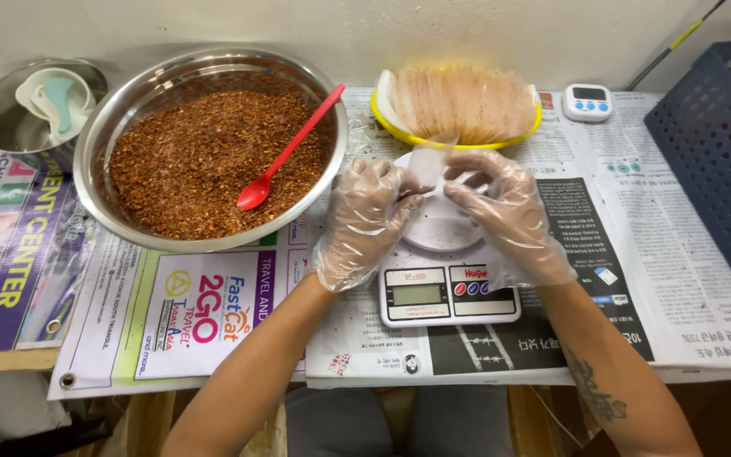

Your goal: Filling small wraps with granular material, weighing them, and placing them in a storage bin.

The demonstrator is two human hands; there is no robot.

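- Left: steel bowl (211,148) with red spoon (288,151) blocks.
- Behind: yellow tray (453,135) of sheets.
- Right: newspaper (636,254) open up to blue basket (717,144).
- Front: scale (447,292).

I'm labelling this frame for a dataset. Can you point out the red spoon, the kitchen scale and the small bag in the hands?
red spoon (255,193), head view, on its bowl.
kitchen scale (417,294), head view, on its display.
small bag (425,167), head view, on its middle, between the gloved fingers.

Reddish-brown chili flakes (200,161) fill a silver steel bowl (103,127); the spoon (285,152) is red, the basket (717,135) blue, the tray (391,123) yellow.
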